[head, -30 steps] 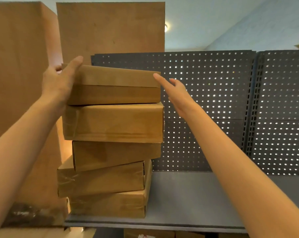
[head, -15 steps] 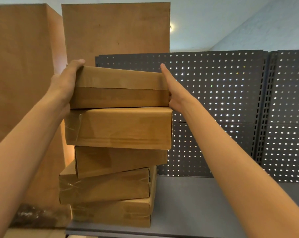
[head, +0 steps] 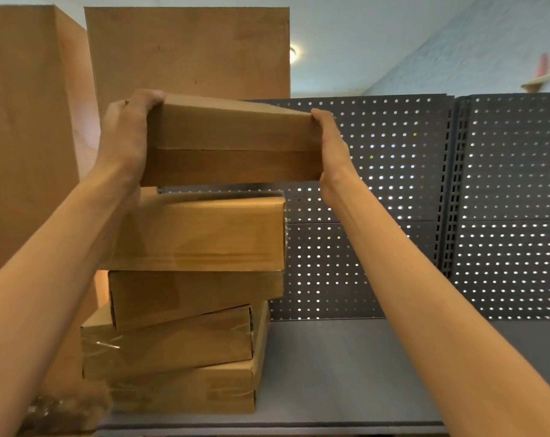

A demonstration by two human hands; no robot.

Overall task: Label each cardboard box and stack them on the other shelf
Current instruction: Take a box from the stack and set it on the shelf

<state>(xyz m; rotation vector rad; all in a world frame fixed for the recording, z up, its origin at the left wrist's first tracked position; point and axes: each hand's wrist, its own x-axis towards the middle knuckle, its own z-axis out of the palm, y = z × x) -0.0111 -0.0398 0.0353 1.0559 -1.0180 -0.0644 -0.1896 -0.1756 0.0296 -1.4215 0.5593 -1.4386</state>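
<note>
One flat cardboard box (head: 232,140) is held clear above a stack of four boxes (head: 185,298) on the grey shelf (head: 346,373). The left hand (head: 125,137) wraps its fingers over the box's left end; the right hand (head: 330,149) presses flat against its right end. Two tall cartons (head: 185,48) stand behind and left of the stack, with two perforated panels (head: 393,200) to its right.
</note>
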